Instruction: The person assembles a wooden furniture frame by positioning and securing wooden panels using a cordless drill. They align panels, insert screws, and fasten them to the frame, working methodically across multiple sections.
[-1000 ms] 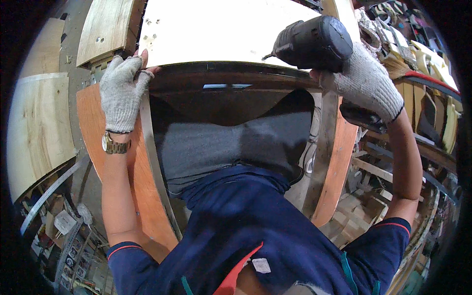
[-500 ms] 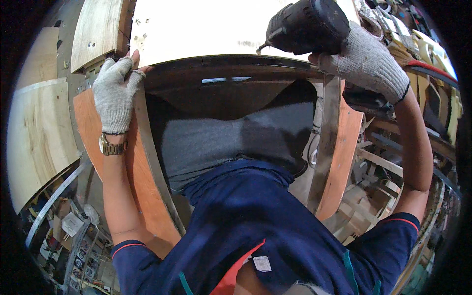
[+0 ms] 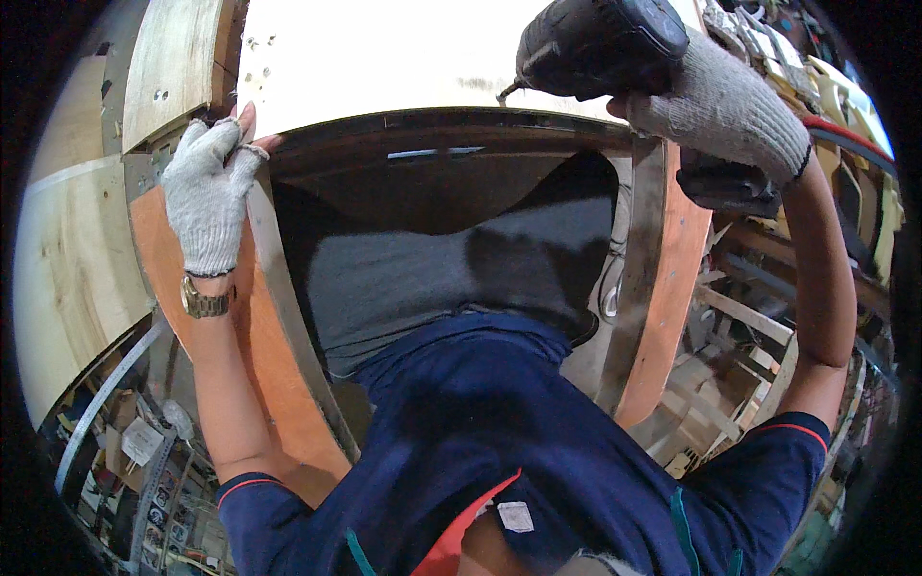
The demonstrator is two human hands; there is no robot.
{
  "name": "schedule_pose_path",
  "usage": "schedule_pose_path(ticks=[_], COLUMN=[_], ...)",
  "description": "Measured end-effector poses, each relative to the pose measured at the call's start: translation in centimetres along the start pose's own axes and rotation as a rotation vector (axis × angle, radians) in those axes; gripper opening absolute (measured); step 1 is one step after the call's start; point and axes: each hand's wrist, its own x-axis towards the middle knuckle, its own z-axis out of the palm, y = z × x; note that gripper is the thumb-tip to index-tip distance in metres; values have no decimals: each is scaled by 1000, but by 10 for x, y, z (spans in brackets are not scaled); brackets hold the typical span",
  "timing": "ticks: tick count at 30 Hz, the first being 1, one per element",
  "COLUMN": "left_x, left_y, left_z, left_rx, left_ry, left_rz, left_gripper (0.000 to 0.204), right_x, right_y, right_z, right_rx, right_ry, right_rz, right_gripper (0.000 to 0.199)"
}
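Taking twelve as straight ahead of the worker, I see a pale wooden board [image 3: 403, 58] lying flat at twelve, its near edge running from nine toward three; its far end is out of view. At eleven, the gloved left hand [image 3: 209, 187], with a wristwatch [image 3: 206, 297] below the cuff, meets the board's near left corner, fingers partly bent; I cannot tell whether it grips or merely rests there. At one, the gloved right hand [image 3: 725, 110] is wrapped round the handle of a black cordless drill [image 3: 615, 48]. The drill's body slants over the board, long axis toward eight, its thin bit [image 3: 511, 92] ending just inside the near edge; whether the tip touches wood is unclear. The bit lies at nine from the right hand, the nearer of the two.
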Motion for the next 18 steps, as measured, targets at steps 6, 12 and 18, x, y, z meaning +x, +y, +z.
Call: schedule_pose_path(ticks=[6, 12, 18], left_x=[1, 6, 3], left_y=[6, 16, 22], left_z=[4, -3, -6], left_rx=[-60, -61, -25], left_ry=[75, -9, -41], left_rz=[57, -47, -155], left_gripper=[40, 46, 49], right_x=[-7, -22, -18], right_y=[27, 18, 6], right_z=[3, -6, -4], right_rx=[-192, -146, -36], right_ry=[77, 29, -78], right_rz=[-37, -92, -149], right_gripper=[50, 46, 41])
